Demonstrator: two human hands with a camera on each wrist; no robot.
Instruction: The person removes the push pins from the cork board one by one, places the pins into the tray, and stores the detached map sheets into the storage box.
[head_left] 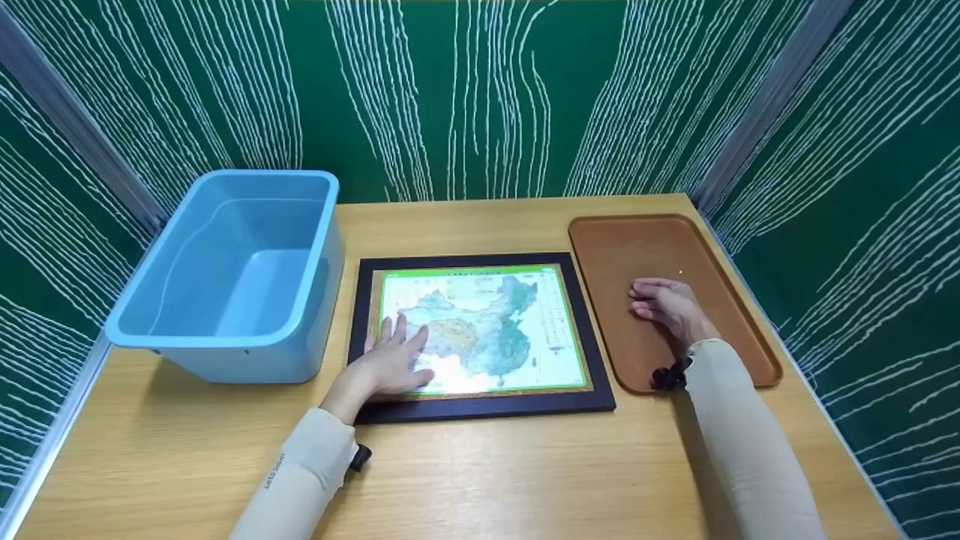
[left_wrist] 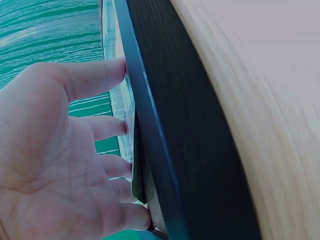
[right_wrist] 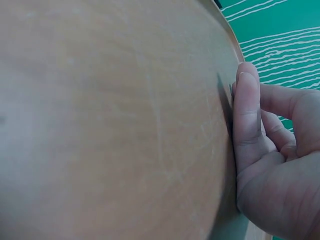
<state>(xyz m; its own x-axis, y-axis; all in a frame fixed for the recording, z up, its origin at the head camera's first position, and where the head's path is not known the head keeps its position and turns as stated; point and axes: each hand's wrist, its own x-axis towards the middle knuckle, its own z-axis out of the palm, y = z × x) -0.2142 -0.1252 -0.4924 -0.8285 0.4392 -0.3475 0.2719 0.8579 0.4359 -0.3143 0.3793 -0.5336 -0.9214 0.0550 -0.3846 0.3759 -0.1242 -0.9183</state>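
On the wooden table: framed map puzzle (head_left: pixel 480 334) lay flat at the centre, between blue plastic bin (head_left: pixel 232 274) and brown tray (head_left: pixel 667 296).
Left hand (head_left: pixel 390 360): rested palm-down on the map's lower left part — fingers (left_wrist: pixel 107 127) spread and straight, tips just inside the black frame.
Right hand (head_left: pixel 667 304): lay on the tray's floor, fingers loosely curled, holding nothing.
Bin: stood at the left, just beside the frame.
Tray: sat along the table's right edge — close beside the frame.
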